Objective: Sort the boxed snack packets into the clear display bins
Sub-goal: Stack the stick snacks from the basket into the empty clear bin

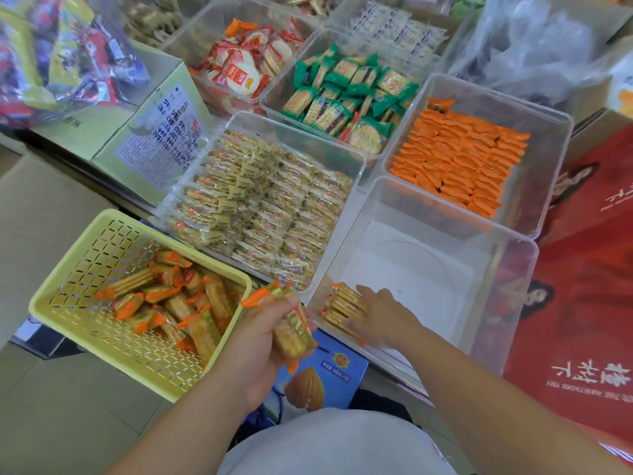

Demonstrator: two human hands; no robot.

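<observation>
A yellow basket (102,255) at the left holds loose packets (171,303) of biscuits with orange ends, lying every way. Behind it stands a green carton (150,138).

Just right of the basket's near corner, the left hand (263,341) grips a bunch (291,329) of the same packets. Its fingers are curled under them and its thumb is pressed on top. The bunch is held in the air between the basket and the near bin (428,279). Below it lies a blue box (329,371) with an almond printed on it. Beyond this hand, a yellow bin (356,173) is filled with pale packets in rows.

The right hand (380,317) reaches into the near bin at its near left corner. Its fingers are stretched out fairly straight and laid against a row (346,303) of orange-ended packets standing on edge there. It touches them but closes round nothing.

Behind the near bin and touching it, an orange bin (534,186) carries tight rows of orange packets. Farther back are a bin of green packets (349,94) and one of red-and-white packets (246,66).

At the far right a red carton (582,269) stands against the near bin's side.
</observation>
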